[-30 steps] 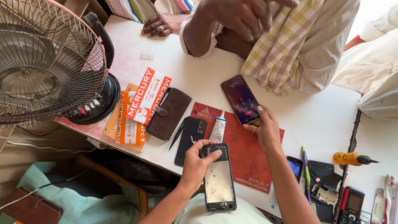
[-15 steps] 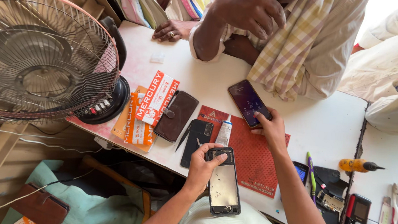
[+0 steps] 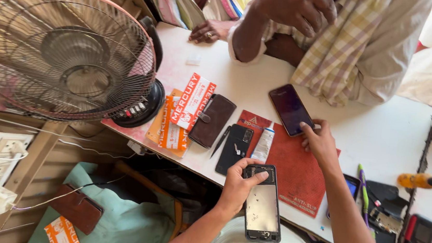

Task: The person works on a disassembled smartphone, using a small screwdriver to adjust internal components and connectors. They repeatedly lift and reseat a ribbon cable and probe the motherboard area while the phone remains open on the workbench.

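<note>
The left hand (image 3: 237, 183) grips an opened phone frame (image 3: 262, 204) by its top end, long axis running toward the person, bare dusty inside facing up. The right hand (image 3: 320, 142) presses fingertips on a dark phone (image 3: 290, 109) lying slantwise by the red mat (image 3: 297, 170).

A crowded white worktop (image 3: 381, 136): a table fan (image 3: 60, 56) blocks the left end, with orange packets (image 3: 183, 113), a brown wallet (image 3: 212, 120) and a black back cover (image 3: 234, 148) packed along the near edge beside it. Another person's forearms (image 3: 265, 32) close off the far edge. Bare surface lies open toward the right, between the red mat (image 3: 295, 165) and the yellow-handled screwdriver (image 3: 419, 181); tools clutter the near right corner.
</note>
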Demonstrator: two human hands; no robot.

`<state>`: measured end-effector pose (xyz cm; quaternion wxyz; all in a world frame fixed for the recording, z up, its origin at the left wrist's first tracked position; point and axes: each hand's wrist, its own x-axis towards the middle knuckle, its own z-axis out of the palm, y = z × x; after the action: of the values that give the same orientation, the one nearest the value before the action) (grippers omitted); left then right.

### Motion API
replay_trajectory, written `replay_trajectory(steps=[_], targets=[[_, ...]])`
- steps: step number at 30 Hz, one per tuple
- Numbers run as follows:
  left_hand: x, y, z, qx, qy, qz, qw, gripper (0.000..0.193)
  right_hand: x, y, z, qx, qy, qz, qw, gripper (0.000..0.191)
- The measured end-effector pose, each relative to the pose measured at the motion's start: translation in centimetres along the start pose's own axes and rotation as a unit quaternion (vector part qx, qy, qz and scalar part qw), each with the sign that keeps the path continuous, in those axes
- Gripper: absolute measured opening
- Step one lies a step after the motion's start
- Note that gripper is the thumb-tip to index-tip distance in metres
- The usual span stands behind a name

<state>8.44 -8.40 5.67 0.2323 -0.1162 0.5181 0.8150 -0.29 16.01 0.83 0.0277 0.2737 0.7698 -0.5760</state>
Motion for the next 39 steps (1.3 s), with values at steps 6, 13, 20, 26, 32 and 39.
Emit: replay_trajectory(steps=[6,13,20,26,32,39], targets=[[-2.2,0.1,0.9,-0.011,-0.024,-0.012,1.000,0.027,-1.9,-0.1,-2.1,-0.002,0.012,-0.046,0.999,0.046],[-3.9,0.0,1.7,0.049,-0.023,0.008,0.999,0.025,-13.2,0.3,-2.4,0.152,-0.144,-0.078,0.975,0.034],[-5.6,0.2,2.5,0.103,-0.032,0.035,0.994,0.025,-18.5,0.7,-1.9,0.127,-0.144,-0.018,0.981,0.029],[-6.6,1.1,3.2,0.155,-0.049,0.030,0.986,0.029,-19.6,0.9,-3.0,0.165,-0.146,0.026,0.975,0.026],[-7.1,1.4,3.1,0.153,-0.064,0.039,0.985,0.028,-20.0,1.0,-3.2,0.186,-0.145,0.002,0.972,0.026],[-7.1,2.2,1.3,0.072,-0.088,-0.045,0.992,0.034,-20.4,0.9,-3.5,0.196,-0.144,0.010,0.970,0.026]])
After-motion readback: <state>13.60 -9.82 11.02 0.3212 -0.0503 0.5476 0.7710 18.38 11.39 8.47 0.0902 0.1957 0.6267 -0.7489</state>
